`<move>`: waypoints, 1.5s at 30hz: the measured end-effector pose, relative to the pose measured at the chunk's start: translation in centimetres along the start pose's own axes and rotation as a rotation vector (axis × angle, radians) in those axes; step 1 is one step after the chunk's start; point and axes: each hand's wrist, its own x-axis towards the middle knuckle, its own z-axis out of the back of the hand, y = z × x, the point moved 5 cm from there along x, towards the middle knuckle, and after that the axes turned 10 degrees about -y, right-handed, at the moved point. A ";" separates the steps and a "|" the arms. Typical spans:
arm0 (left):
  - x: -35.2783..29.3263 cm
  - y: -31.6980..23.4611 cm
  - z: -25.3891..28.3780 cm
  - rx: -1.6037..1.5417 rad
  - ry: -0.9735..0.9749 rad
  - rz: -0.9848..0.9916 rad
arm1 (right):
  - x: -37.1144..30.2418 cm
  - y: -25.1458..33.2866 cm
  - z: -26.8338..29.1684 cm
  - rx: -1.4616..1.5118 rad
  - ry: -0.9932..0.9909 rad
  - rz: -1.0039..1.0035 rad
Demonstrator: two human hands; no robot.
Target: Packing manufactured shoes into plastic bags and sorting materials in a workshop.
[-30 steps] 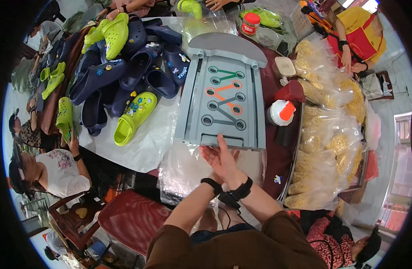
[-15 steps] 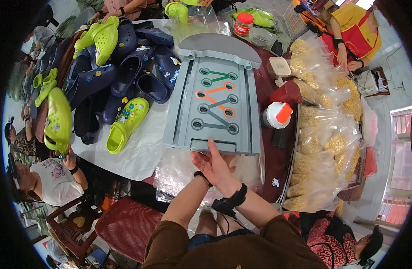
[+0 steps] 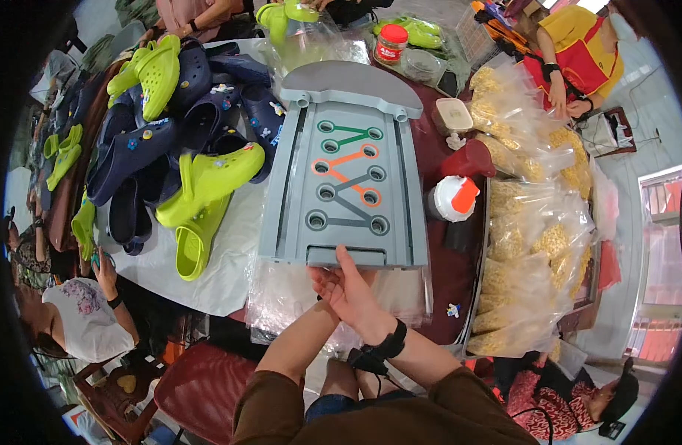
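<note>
A grey plastic board (image 3: 348,237) with a rounded far end lies lengthwise in front of me. Its face has several round holes joined by green, orange and grey lines. My right hand (image 3: 348,293) is at the near edge, its thumb on the rim and its fingers curled below it. Crossing underneath is my left hand (image 3: 369,276), which reaches under the board's edge; the right hand and the board hide most of its fingers. A clear plastic sheet (image 3: 282,304) lies below the board.
Left is a pile of navy clogs (image 3: 133,144) with lime green clogs (image 3: 207,182). To the right stand a white bottle (image 3: 451,202), a red cup (image 3: 471,158) and a tray of bags with yellow pieces (image 3: 508,256). A red-lidded jar (image 3: 391,43) stands behind. Several people surround the table.
A lime green clog, earlier held out by the person on the left, now rests on top of the pile, across another green one. My hands stay at the board's near edge; the view shifts slightly.
</note>
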 end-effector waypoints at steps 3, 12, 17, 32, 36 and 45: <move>-0.1 -0.2 0.0 0.107 -0.029 0.009 | 0.1 0.1 0.0 -0.019 0.006 0.002; -2.9 1.1 0.9 1.114 0.019 -0.243 | 2.1 -1.1 1.9 -0.024 -0.010 0.002; -9.2 1.7 3.8 2.216 0.102 -0.566 | 3.8 -2.3 3.6 -0.010 0.032 0.026; -20.6 0.6 6.2 3.458 0.548 -0.939 | 9.2 -3.0 8.1 -0.301 -0.022 0.183; -28.9 1.9 6.0 3.405 0.290 -1.348 | 9.7 -2.3 10.0 -0.204 0.132 0.110; -54.9 2.8 16.2 2.583 -0.992 -1.976 | 5.0 -4.8 10.4 -0.351 -0.233 0.095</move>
